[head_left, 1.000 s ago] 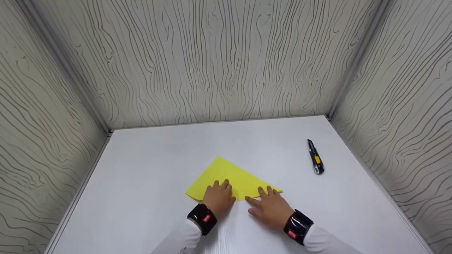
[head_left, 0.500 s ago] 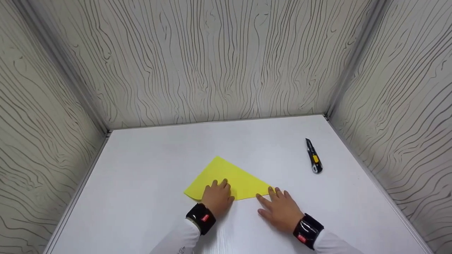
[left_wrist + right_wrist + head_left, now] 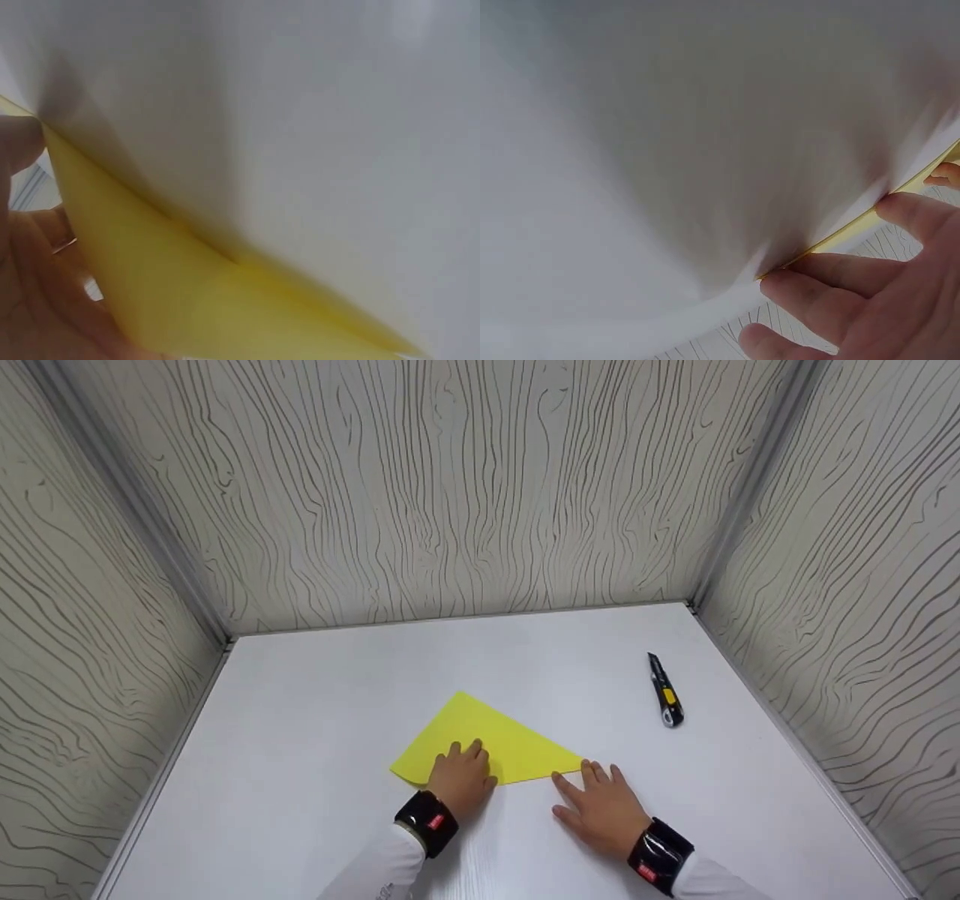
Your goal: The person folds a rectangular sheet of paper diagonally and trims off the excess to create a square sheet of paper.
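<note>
A sheet of yellow paper (image 3: 517, 746), folded to a triangle, lies on the white table. My left hand (image 3: 461, 784) rests palm down on its lower left part, fingers spread over the paper and thumb at the near edge. In the left wrist view the paper (image 3: 150, 262) bows up open under that palm, its layers apart at the left. At the right corner, my right hand (image 3: 604, 810) has outstretched fingertips on the near folded edge. The right wrist view shows those fingers (image 3: 817, 300) along the thin yellow edge (image 3: 840, 238).
A black and yellow utility knife (image 3: 667, 690) lies on the right side of the white table (image 3: 322, 697). Wood-grain panels (image 3: 450, 495) enclose the table at the back and both sides. Both wrists wear black bands (image 3: 427, 821).
My right hand has slid rightward along the paper's near edge to its right corner. The left hand stays in place on the paper.
</note>
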Available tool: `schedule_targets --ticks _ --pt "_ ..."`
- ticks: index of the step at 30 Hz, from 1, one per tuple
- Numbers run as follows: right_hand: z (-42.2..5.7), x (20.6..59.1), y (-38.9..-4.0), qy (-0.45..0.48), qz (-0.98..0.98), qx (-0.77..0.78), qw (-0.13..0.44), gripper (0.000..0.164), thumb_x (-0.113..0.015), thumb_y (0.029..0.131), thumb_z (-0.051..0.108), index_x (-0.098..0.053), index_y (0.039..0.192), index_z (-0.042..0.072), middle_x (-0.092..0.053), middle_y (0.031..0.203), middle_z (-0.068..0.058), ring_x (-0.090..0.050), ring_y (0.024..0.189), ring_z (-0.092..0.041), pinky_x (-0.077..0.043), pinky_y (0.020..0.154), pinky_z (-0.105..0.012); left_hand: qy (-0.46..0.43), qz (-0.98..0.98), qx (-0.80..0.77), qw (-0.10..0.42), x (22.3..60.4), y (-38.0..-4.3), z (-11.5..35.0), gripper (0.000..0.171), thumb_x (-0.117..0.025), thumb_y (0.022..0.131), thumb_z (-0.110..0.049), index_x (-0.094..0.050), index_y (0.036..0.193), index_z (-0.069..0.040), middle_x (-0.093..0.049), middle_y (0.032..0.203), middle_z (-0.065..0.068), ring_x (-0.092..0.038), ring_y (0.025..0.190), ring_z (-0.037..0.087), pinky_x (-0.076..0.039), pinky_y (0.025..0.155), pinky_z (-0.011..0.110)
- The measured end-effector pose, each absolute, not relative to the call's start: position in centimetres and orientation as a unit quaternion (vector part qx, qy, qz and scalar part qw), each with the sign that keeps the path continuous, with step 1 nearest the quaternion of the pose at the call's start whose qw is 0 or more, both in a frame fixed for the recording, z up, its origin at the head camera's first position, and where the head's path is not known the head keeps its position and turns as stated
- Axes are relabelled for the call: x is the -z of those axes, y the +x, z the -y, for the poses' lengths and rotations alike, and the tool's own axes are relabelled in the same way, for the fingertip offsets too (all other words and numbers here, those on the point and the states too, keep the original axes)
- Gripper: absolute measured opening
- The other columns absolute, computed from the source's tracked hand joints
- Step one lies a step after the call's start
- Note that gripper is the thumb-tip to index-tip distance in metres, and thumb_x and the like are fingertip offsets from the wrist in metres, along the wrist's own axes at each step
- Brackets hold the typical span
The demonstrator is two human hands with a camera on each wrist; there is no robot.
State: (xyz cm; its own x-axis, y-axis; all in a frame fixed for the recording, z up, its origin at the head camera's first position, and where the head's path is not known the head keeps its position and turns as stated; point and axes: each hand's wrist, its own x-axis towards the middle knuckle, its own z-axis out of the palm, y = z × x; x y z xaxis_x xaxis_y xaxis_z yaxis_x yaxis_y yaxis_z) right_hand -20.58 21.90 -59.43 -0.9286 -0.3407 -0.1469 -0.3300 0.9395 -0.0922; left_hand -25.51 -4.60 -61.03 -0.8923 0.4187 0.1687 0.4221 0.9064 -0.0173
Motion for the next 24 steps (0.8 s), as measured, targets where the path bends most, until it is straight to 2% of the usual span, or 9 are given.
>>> schedule_targets --ticks 8,13,19,24 --pt "-22.5 59.4 -20.1 -0.165 -0.981 0.061 0.085 0.069 -0.055 0.11 0.056 -0.052 0.16 0.009 -0.049 0.162 -0.032 -0.046 0.153 -0.05 -0.031 0.126 -0.072 -0.216 0.974 0.017 0.067 60.2 -25.2 4.5 0.041 -0.069 0.102 -0.039 -0.073 0.128 -0.007 -0.071 0.139 0.007 -0.067 0.117 0.034 -0.061 0.086 0.052" --pt "-22.2 59.2 -20.0 -0.161 -0.982 0.054 0.079 0.07 -0.056 0.109 0.056 -0.053 0.159 0.007 -0.049 0.161 -0.033 -0.046 0.153 -0.05 -0.031 0.126 -0.071 -0.217 0.974 0.02 0.059 60.3 -25.4 4.6 0.041 -0.068 0.103 -0.039 -0.072 0.13 -0.007 -0.07 0.141 0.007 -0.067 0.118 0.034 -0.061 0.087 0.052" --pt "-21.0 59.2 -19.3 -0.162 -0.982 0.052 0.078 0.069 -0.054 0.109 0.059 -0.056 0.158 0.01 -0.049 0.16 -0.035 -0.046 0.151 -0.053 -0.032 0.125 -0.072 -0.219 0.974 0.021 0.062 60.9 -25.7 4.7 0.04 -0.067 0.103 -0.039 -0.072 0.128 -0.008 -0.071 0.141 0.007 -0.067 0.117 0.034 -0.061 0.086 0.053" --pt "-20.4 59.5 -18.9 -0.172 -0.982 0.055 0.048 0.069 -0.055 0.109 0.058 -0.059 0.155 0.006 -0.056 0.153 -0.035 -0.052 0.147 -0.052 -0.036 0.122 -0.072 -0.216 0.974 0.036 0.064 60.9 -25.6 4.7 0.04 -0.07 0.1 -0.039 -0.074 0.125 -0.008 -0.071 0.14 0.007 -0.067 0.116 0.035 -0.06 0.086 0.055"
